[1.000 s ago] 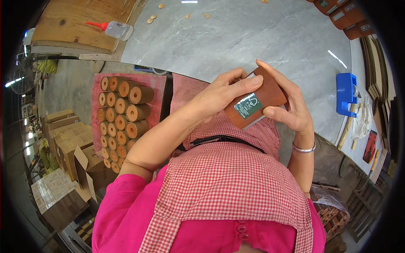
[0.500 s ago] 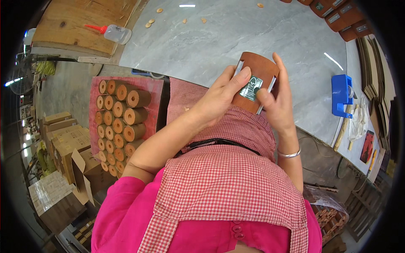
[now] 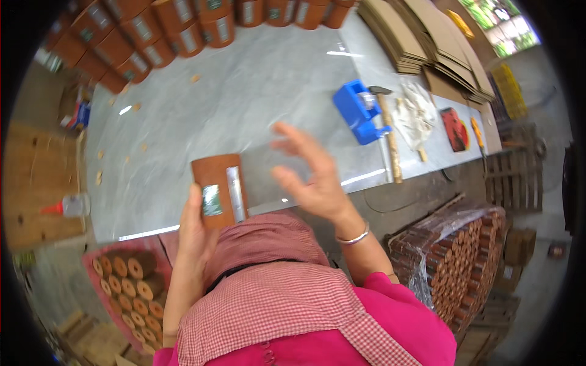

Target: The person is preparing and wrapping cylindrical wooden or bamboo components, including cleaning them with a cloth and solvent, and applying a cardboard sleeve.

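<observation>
My left hand point(image 3: 196, 235) is closed on a reddish-brown wooden block point(image 3: 227, 168) with curved sides, held at the near edge of the table. A green label point(image 3: 212, 200) and a silvery strip point(image 3: 235, 192) show on the block's side. My right hand point(image 3: 314, 177) is apart from the block, raised over the table to its right. Its fingers are spread, slightly blurred, and nothing is between them. A blue tape dispenser point(image 3: 353, 110) sits beyond it to the right.
Stacked brown blocks point(image 3: 201, 33) line the far left of the grey table point(image 3: 183, 110). A hammer point(image 3: 390, 131), white crumpled plastic point(image 3: 416, 113) and flat cardboard point(image 3: 390, 36) lie at right. Tubular wooden pieces point(image 3: 128, 287) stand near left; a wrapped pile point(image 3: 455, 268) stands near right.
The right hand has let go of the block, moved away from it and opened. The left hand still holds the block. The view has turned toward the right.
</observation>
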Available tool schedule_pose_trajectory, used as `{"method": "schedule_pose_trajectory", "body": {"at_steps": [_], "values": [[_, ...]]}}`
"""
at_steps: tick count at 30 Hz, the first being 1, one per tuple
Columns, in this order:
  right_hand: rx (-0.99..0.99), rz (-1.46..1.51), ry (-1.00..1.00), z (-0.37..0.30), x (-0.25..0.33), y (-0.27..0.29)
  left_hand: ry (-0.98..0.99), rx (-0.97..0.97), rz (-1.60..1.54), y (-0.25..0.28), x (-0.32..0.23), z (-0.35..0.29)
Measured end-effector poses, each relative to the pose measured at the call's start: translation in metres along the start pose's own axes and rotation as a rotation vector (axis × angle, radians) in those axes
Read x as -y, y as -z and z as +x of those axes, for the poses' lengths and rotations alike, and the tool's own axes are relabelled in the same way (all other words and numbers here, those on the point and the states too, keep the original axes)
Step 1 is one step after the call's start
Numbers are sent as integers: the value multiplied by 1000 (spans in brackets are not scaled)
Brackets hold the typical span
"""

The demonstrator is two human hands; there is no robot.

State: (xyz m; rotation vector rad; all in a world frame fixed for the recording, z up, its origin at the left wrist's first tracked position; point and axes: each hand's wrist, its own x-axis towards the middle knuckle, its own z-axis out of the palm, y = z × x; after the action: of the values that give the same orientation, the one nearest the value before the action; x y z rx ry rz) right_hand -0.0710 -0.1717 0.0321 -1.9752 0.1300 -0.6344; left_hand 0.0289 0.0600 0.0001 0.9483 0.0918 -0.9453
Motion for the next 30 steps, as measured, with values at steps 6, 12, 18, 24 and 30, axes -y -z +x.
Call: {"method": "schedule_pose_trajectory", "body": {"at_steps": [6,12,18,24,30], "values": [[-645,-926,99,18,-93,194,34,20,5,-2,-5,5],[-404,-1175,-262,-28,-197,322,61,99,136,-7,-8,23],[-796,-1206,-496,0,-196,355,19,127,188,-16,-14,17],[-489,-668,110,44,-35,159,-21,103,238,-18,-10,17],[273,-286,299,43,24,-48,-32,135,281,-28,-2,17]]}}
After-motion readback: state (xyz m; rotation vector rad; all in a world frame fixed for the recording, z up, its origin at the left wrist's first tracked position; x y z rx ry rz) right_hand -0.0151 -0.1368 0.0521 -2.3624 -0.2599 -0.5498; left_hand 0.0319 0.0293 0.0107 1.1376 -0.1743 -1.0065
